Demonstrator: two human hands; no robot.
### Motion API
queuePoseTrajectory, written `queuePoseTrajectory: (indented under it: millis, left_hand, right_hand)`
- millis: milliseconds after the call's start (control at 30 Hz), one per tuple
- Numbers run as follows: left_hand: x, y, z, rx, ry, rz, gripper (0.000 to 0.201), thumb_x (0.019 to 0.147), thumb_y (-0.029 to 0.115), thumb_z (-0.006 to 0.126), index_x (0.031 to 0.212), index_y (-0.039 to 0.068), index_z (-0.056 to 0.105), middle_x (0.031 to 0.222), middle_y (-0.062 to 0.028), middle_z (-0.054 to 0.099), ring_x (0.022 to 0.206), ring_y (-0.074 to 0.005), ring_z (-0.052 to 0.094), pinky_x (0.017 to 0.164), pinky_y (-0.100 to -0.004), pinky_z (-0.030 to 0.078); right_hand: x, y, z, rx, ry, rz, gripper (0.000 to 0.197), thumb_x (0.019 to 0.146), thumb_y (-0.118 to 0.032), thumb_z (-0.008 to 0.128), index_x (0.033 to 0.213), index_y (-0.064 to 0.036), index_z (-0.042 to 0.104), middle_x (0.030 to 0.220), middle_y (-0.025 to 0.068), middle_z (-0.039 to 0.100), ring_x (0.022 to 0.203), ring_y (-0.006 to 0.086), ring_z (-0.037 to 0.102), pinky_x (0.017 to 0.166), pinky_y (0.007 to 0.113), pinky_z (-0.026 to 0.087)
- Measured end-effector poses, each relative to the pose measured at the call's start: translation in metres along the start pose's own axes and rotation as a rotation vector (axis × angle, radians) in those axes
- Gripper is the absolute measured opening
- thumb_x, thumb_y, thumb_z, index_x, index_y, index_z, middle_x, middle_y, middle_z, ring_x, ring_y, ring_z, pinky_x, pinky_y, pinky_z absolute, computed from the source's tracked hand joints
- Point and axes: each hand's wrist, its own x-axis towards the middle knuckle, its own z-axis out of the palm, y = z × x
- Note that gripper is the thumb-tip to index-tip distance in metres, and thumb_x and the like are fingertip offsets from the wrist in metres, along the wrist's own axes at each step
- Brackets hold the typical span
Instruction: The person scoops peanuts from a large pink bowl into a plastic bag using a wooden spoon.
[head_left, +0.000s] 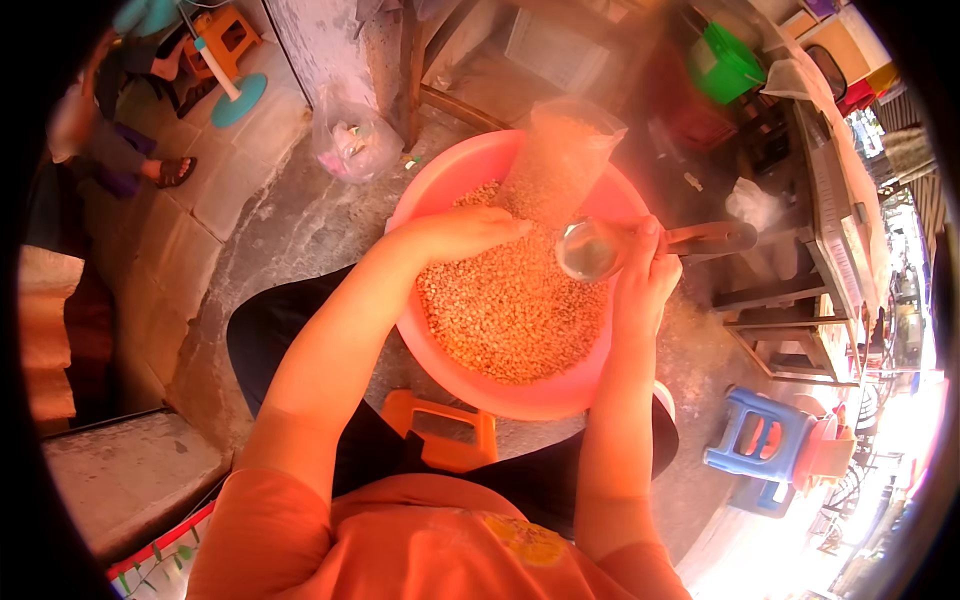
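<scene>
The concrete floor (270, 235) spreads under the work, and on it sits the widest vessel, a round pink basin (565, 403), between the person's knees. Both bare forearms reach toward it from the lower edge: the left one slants up and to the right across the basin's left rim, the right one rises almost straight along its right side. A blue plastic stool (765, 435) stands well apart to the right; an orange stool (445, 435) shows just below the basin. Inside the basin lies a broad bed of golden grains (510, 325). A clear plastic bag (565, 155), part-filled with similar grains, leans over the basin's far side, its wide end upward. Of the hands, the left (475, 232) lies low over the grains at the bag's lower end, fingers pointing right; I cannot tell whether it grips the bag. The right (648, 265) is closed around a round-cupped scoop (590, 250), thumb uppermost, the cup hanging over the grains beside the bag and the handle jutting out rightward. A yellow print (525, 537) marks the orange shirt's front, too blurred to read.
</scene>
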Motion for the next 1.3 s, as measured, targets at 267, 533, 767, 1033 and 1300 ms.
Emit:
queuePoseTrajectory:
  millis: [267, 533, 767, 1033, 1300]
  left_hand:
    - [0.001, 0.002, 0.000, 0.131, 0.033, -0.030, 0.054, 0.090, 0.054, 0.048, 0.107, 0.004, 0.058, 0.103, -0.0068, 0.057, 0.098, -0.0158, 0.052, 0.085, -0.0300, 0.040]
    - [0.000, 0.012, 0.003, 0.237, 0.007, -0.040, 0.060, 0.090, 0.057, 0.045, 0.107, 0.001, 0.058, 0.103, -0.0082, 0.058, 0.096, -0.0178, 0.053, 0.083, -0.0307, 0.042]
    - [0.009, 0.009, 0.012, -0.123, 0.018, 0.056, 0.059, 0.096, 0.049, 0.039, 0.121, -0.002, 0.054, 0.122, -0.0077, 0.056, 0.108, -0.0172, 0.052, 0.094, -0.0300, 0.039]
    - [0.013, 0.009, 0.018, 0.237, 0.043, 0.085, 0.042, 0.091, 0.042, 0.051, 0.090, 0.001, 0.061, 0.072, -0.0062, 0.057, 0.068, -0.0137, 0.053, 0.062, -0.0328, 0.042]
    - [0.011, 0.017, 0.040, 0.220, 0.123, 0.253, 0.036, 0.091, 0.036, 0.054, 0.082, 0.001, 0.059, 0.065, -0.0079, 0.055, 0.063, -0.0141, 0.052, 0.058, -0.0335, 0.042]
  right_hand:
    - [0.008, 0.023, 0.003, -0.457, -0.344, 0.163, 0.040, 0.093, -0.034, 0.047, 0.089, 0.0030, 0.064, 0.076, 0.0234, 0.063, 0.076, 0.0411, 0.062, 0.067, 0.044, 0.047]
    - [0.001, 0.016, 0.006, 0.020, -0.517, 0.292, 0.037, 0.094, -0.033, 0.049, 0.091, 0.0000, 0.067, 0.063, 0.0061, 0.059, 0.055, 0.0142, 0.056, 0.054, 0.027, 0.045]
    - [0.001, 0.001, 0.000, 0.085, -0.252, 0.117, 0.037, 0.097, -0.031, 0.045, 0.096, -0.0003, 0.066, 0.065, 0.0055, 0.058, 0.058, 0.0164, 0.056, 0.056, 0.029, 0.044]
    - [0.006, 0.018, 0.001, -0.177, -0.046, 0.099, 0.038, 0.095, -0.032, 0.045, 0.090, 0.0009, 0.062, 0.078, 0.0201, 0.064, 0.077, 0.0331, 0.063, 0.069, 0.038, 0.047]
    - [0.004, 0.022, 0.002, -0.199, -0.535, 0.256, 0.037, 0.092, -0.033, 0.049, 0.089, 0.0009, 0.063, 0.069, 0.0134, 0.062, 0.065, 0.0251, 0.062, 0.060, 0.035, 0.047]
